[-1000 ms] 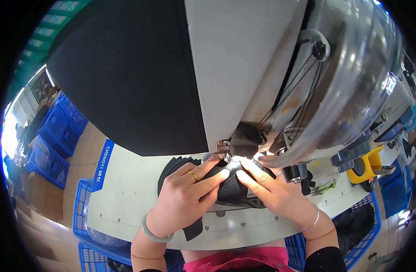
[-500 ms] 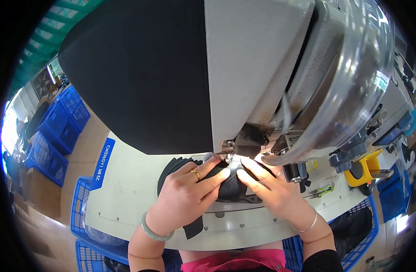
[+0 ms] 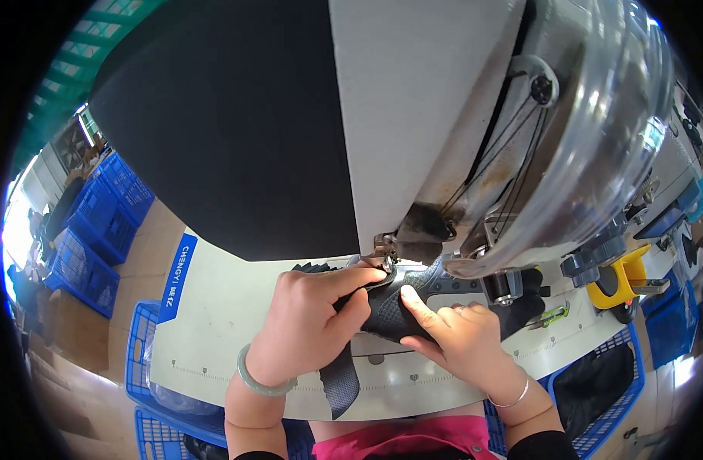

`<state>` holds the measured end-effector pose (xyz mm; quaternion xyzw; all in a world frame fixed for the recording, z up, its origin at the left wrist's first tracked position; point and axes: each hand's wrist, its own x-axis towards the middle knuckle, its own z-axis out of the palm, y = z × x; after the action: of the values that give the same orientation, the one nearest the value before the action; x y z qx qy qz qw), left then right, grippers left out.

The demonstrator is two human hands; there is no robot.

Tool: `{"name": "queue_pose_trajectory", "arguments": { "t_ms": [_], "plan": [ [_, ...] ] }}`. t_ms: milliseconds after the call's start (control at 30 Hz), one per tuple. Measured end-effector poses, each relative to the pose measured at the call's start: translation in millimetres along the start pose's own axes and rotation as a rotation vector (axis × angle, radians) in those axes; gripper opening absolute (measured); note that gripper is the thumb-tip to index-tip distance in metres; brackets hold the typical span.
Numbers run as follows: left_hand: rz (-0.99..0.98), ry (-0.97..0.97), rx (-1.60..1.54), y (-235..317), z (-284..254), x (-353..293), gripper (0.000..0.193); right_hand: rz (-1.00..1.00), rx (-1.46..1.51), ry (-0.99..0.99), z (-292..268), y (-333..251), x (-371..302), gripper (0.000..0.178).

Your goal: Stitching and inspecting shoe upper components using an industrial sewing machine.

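A black textured shoe upper (image 3: 392, 316) with a row of eyelet holes lies on the pale sewing table (image 3: 229, 330), its edge under the sewing machine's needle area (image 3: 384, 249). My left hand (image 3: 309, 318) is closed, pinching the upper's edge right beside the needle, with the index finger foremost. A dark strip (image 3: 341, 387) hangs below that hand toward the table's front edge. My right hand (image 3: 470, 345) grips the upper's near side, thumb stretched on top and the other fingers bent; some fingertips are hidden.
The large sewing machine head (image 3: 397, 115) with a clear curved guard (image 3: 597, 146) fills the upper view. Green-handled snips (image 3: 549, 316) and a yellow holder (image 3: 624, 277) sit at right. Blue crates (image 3: 141, 345) flank the table, and more (image 3: 83, 268) stand far left.
My right hand has drawn back from the needle and bent its fingers. My left hand has curled closer around the upper's edge. The upper has turned, showing its eyelets, and the strip hangs lower.
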<state>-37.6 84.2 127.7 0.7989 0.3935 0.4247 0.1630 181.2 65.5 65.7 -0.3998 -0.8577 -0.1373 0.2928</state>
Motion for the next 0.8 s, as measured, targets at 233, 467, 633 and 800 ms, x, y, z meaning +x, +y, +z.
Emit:
{"name": "queue_pose_trajectory", "arguments": {
  "t_ms": [233,467,633,800],
  "plan": [
    [0.102,0.004,0.023,-3,4,-6,0.025,0.003,0.009,-0.081,-13,-2,4,0.062],
    [0.343,-0.036,0.358,-10,4,-11,0.031,-0.002,0.022,-0.097,-12,-1,3,0.06],
    [0.374,-0.049,0.434,-7,3,-10,0.032,-0.006,0.015,-0.111,-14,-4,5,0.061],
    [0.358,-0.066,0.504,-4,3,-10,0.033,-0.027,0.023,-0.049,-13,-3,9,0.051]
  ]
}}
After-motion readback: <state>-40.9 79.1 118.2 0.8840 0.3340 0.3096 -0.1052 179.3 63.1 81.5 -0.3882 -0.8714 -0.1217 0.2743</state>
